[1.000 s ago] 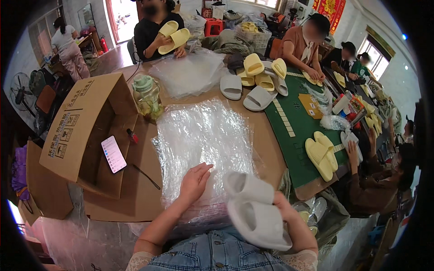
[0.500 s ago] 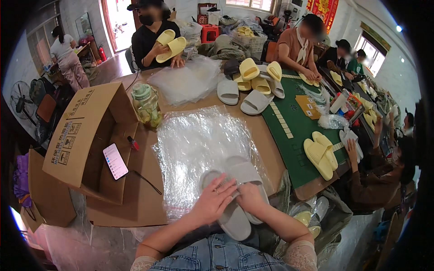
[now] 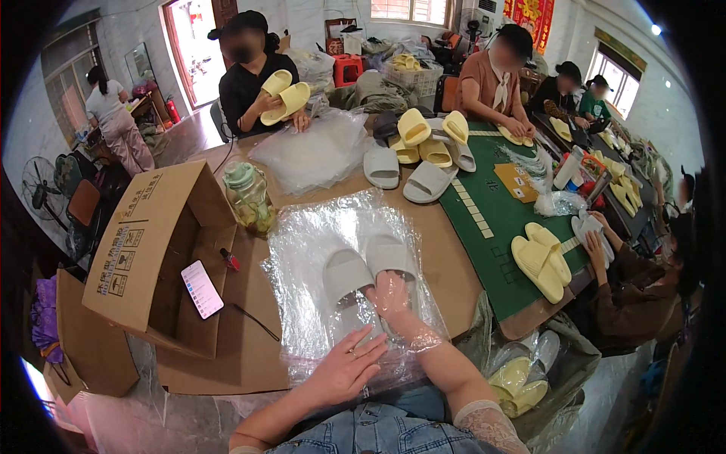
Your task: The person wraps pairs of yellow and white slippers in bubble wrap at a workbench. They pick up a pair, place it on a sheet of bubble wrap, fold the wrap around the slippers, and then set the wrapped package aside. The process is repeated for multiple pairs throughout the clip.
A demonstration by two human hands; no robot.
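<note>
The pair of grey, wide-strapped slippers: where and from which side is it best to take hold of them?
Probably by the facing inner edges of both straps, coming from the open heel end. The slippers lie side by side, toes pointing away, so one hand could likely grip both; the right hand reaches between them.

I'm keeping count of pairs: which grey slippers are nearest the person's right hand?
The grey pair lying side by side inside the clear bag, with the right hand touching them; the other grey slippers are outside that bag.
</note>
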